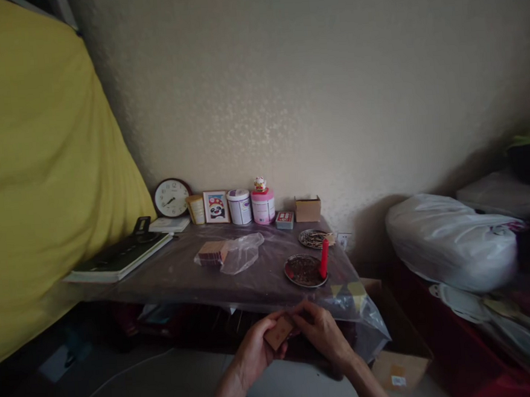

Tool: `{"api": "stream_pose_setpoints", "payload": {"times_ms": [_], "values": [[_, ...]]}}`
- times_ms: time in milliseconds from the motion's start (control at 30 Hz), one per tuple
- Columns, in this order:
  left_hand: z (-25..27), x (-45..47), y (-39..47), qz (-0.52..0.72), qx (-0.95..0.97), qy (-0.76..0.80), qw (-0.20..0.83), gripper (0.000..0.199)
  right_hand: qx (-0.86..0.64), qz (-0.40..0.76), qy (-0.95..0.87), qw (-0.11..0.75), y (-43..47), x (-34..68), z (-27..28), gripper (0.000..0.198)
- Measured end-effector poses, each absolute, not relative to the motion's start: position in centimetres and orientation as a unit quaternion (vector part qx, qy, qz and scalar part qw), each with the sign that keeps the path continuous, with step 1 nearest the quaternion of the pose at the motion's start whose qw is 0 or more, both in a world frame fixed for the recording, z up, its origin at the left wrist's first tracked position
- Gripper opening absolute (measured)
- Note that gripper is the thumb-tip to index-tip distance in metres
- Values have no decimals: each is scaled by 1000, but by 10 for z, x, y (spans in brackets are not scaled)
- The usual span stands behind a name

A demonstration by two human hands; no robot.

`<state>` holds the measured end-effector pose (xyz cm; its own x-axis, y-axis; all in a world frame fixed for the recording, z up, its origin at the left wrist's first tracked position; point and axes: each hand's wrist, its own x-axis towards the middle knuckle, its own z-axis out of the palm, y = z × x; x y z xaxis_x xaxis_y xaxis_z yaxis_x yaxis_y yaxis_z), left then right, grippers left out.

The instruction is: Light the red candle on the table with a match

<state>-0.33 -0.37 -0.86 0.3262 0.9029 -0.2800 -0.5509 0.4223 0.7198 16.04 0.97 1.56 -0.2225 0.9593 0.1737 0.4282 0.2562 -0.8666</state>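
A small brown matchbox (278,333) is held just in front of the table's near edge. My left hand (257,343) is wrapped round it, thumb along its side. My right hand (322,332) is closed at the box's upper right end, fingertips pressed together there; whether they also pinch something small is hidden. Beyond the hands, a red candle (324,259) stands on the right edge of a round metal tray (291,280) with a dark, speckled surface. Farther back, a second round tray (302,239) bears several thin sticks that look like matches.
On the plastic-covered table (171,289) lies a block of small brown boxes (212,253) in clear wrap. A clock (172,198), picture frame (216,207), canisters (239,207) and open carton (308,209) line the wall. Yellow cloth (40,166) hangs left; a white bag (449,240) sits right.
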Motion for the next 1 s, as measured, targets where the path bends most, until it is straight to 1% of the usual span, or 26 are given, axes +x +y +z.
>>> {"api": "stream_pose_setpoints", "payload": {"times_ms": [233,433,600,767,933,1000], "values": [[-14,-3,-3,481,275,349,756,28,-475,297,-748,356,7,158,19,20],[-14,-2,-3,470,299,345,755,26,-462,245,-797,303,1,156,26,29],[-13,-3,-4,455,314,345,759,23,-470,233,-805,278,0,155,28,26],[-15,-3,-3,443,336,336,760,24,-469,226,-814,256,1,158,26,27],[-18,-3,-2,436,358,335,755,27,-468,215,-817,260,3,160,20,22],[-17,-2,-2,436,367,333,751,27,-467,214,-816,264,3,160,19,24]]}}
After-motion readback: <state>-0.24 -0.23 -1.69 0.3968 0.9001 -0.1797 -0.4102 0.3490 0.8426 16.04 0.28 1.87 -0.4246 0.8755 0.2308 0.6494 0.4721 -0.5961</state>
